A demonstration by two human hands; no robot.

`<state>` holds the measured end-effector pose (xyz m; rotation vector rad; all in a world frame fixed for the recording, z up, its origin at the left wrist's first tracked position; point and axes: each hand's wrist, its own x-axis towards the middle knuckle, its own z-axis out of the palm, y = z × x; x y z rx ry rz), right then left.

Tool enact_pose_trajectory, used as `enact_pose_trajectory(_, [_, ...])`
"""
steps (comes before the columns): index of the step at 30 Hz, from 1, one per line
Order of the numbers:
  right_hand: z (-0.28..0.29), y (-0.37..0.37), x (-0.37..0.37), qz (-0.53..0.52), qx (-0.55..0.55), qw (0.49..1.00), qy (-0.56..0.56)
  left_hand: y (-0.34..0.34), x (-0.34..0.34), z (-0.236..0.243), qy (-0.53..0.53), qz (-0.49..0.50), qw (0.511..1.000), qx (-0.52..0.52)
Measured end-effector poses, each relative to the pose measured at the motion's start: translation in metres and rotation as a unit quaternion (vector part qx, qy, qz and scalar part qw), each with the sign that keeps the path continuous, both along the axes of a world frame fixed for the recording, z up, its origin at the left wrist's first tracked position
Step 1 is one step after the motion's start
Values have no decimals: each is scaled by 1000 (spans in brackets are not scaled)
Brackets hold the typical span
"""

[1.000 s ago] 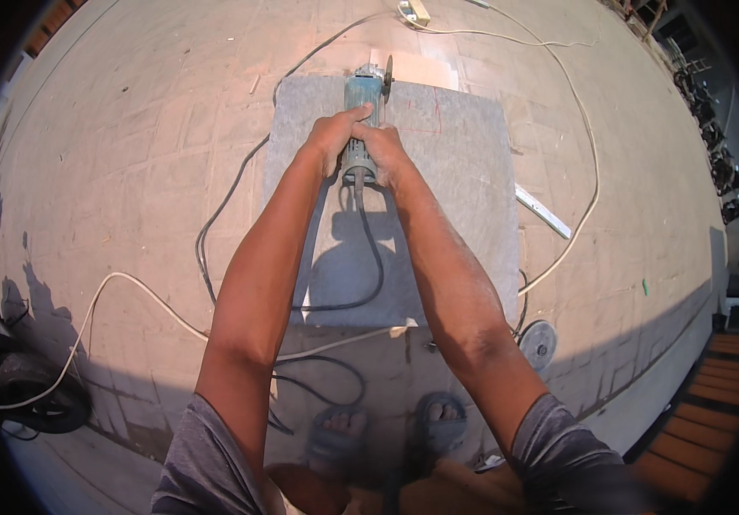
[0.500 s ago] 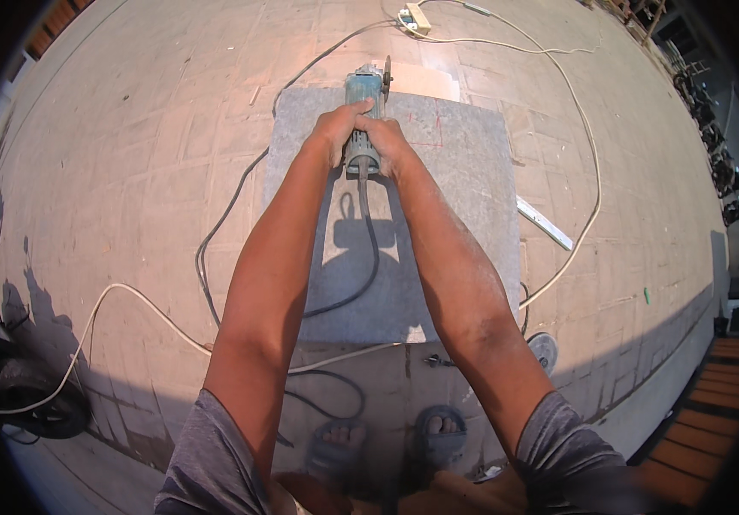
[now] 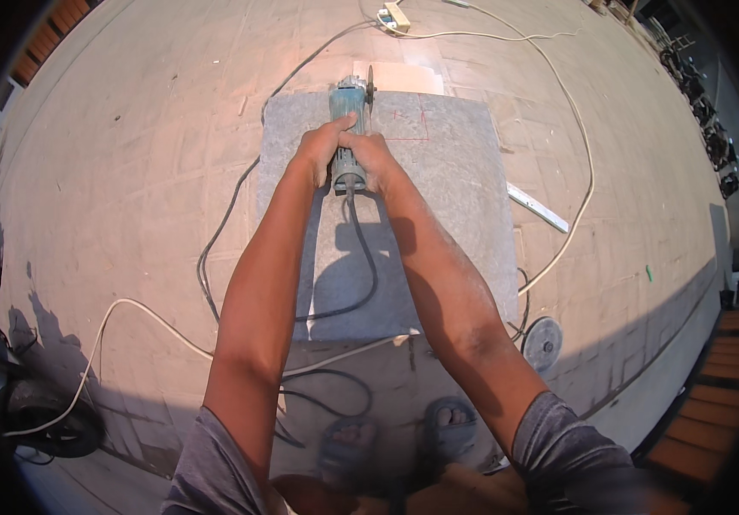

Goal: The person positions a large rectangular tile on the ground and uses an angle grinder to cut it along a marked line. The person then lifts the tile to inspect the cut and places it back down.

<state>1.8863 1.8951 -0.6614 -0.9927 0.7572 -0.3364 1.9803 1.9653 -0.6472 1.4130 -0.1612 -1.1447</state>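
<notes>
Both of my arms reach forward to a teal angle grinder (image 3: 349, 105). My left hand (image 3: 321, 148) wraps its body from the left side, and my right hand (image 3: 370, 154) grips it from the right, thumbs close together on top. A thin cutting disc (image 3: 370, 84) stands upright on the right of the grinder's head, near the far edge of a large grey stone slab (image 3: 464, 215). Whether the disc touches the slab I cannot tell. Red marked lines (image 3: 412, 137) lie on the slab right of the disc. The grinder's dark cord (image 3: 364, 245) trails back toward me across the slab.
A cream power strip (image 3: 395, 17) lies on the paving beyond the slab, with a pale cable (image 3: 588, 154) looping down the right. A white straight bar (image 3: 539, 209) rests by the slab's right edge. Nearer are a grey round disc (image 3: 543, 345) and my sandalled feet (image 3: 452, 421).
The view has shifted slightly, so the slab and grinder appear a little lower and further left. Both hands keep their hold on the grinder.
</notes>
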Motion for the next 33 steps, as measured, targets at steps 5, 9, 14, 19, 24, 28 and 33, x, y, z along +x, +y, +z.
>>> enact_pose_trajectory(5, [-2, 10, -7, 6, -42, 999, -6, 9, -8, -2, 0, 11, 1000, -2])
enact_pose_trajectory(9, [-1, 13, -10, 7, -53, 999, -2, 10, -7, -4, 4, -2, 1000, 14])
enact_pose_trajectory(14, [0, 12, -10, -6, -2, 1000, -15, 8, -9, 0, -12, 13, 1000, 17])
enact_pose_trajectory(19, [2, 14, -13, -6, -6, 1000, -10, 10, -10, 2, -8, -2, 1000, 23])
enact_pose_trajectory(24, [-1, 16, -14, -3, -10, 1000, -27, 9, -10, -3, -20, 6, 999, 25])
enact_pose_trajectory(28, [-1, 19, -17, 5, -7, 1000, -1, 13, -12, -5, 0, -2, 1000, 24])
enact_pose_trajectory(33, [-1, 22, -21, -6, -3, 1000, 7, 18, -16, -4, 5, -3, 1000, 20])
